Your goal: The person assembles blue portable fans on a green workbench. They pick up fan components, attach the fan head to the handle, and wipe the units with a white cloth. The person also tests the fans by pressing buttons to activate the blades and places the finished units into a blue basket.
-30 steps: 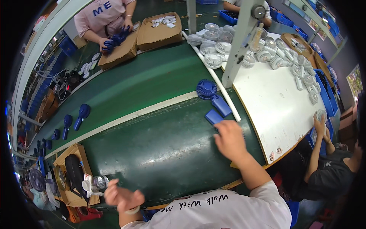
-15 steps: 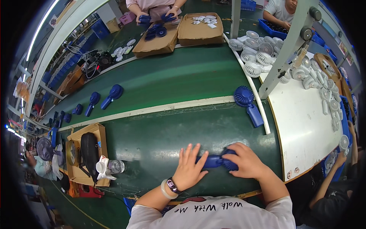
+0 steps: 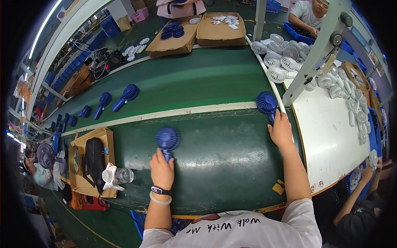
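Note:
My left hand (image 3: 161, 170) is closed round the handle of a blue handheld fan (image 3: 168, 138), whose round slatted head points away from me over the green bench. Farther right, my right hand (image 3: 281, 131) reaches out to another blue handheld fan (image 3: 266, 102). Its fingers wrap that fan's handle, which they mostly cover. This second fan's head lies at the white strip, beside the upright white pipe's lower end. Both fans have the same ribbed cage.
Several blue fans (image 3: 126, 97) lie on the green conveyor belt (image 3: 198, 78). White fans (image 3: 289, 58) are heaped at the right, by a metal post (image 3: 316, 53). Left of me stand a cardboard tray (image 3: 108, 142) with a black case and a plastic bottle (image 3: 124, 175). Cardboard boxes (image 3: 221, 39) and people are beyond.
My hands have parted from the fan they shared in front of me. The left has carried it left and farther away; the right has reached out to the fan at the right.

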`<state>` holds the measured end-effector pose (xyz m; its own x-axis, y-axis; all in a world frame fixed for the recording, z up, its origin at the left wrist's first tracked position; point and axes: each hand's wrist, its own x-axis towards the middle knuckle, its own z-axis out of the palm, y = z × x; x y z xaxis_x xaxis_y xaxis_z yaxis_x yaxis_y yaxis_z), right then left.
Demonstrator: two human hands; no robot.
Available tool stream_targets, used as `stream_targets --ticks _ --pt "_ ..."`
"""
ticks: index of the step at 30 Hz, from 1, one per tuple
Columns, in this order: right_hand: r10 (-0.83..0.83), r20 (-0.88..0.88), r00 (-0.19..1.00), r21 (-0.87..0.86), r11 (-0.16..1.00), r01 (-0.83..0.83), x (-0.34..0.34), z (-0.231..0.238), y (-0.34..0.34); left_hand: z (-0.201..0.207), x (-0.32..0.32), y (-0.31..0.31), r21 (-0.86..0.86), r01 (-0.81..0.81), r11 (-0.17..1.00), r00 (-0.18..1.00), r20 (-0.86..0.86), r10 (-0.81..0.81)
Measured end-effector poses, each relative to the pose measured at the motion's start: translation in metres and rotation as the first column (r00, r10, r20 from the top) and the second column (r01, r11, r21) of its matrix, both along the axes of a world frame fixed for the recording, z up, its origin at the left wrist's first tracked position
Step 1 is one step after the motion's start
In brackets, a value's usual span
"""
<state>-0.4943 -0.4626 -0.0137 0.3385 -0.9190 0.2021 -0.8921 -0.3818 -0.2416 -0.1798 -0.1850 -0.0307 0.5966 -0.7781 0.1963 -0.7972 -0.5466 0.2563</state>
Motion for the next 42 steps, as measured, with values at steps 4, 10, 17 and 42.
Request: stream_targets --ticks 4,10,17,42 --pt "0.044 0.244 0.969 0.030 0.998 -0.053 -0.001 -0.019 -0.012 0.025 -0.021 -0.009 0.020 -0.149 0.989 0.962 0.232 0.141" --pt "-0.522 0.852 -0.053 0.292 0.556 -0.778 0.066 0.012 0.038 0.026 -0.086 -0.040 -0.466 0.176 0.867 0.747 -0.510 -0.426" --pt "-0.430 0.854 0.293 0.462 0.365 -0.808 0.106 -0.031 0.095 -0.007 -0.111 -0.068 -0.611 0.012 0.792 0.251 -0.765 -0.594" --pt "-0.482 0.848 0.221 0.193 -0.107 -0.975 0.103 -0.037 0.094 -0.021 -0.104 -0.050 -0.366 -0.258 0.894 -0.869 -0.316 -0.381"
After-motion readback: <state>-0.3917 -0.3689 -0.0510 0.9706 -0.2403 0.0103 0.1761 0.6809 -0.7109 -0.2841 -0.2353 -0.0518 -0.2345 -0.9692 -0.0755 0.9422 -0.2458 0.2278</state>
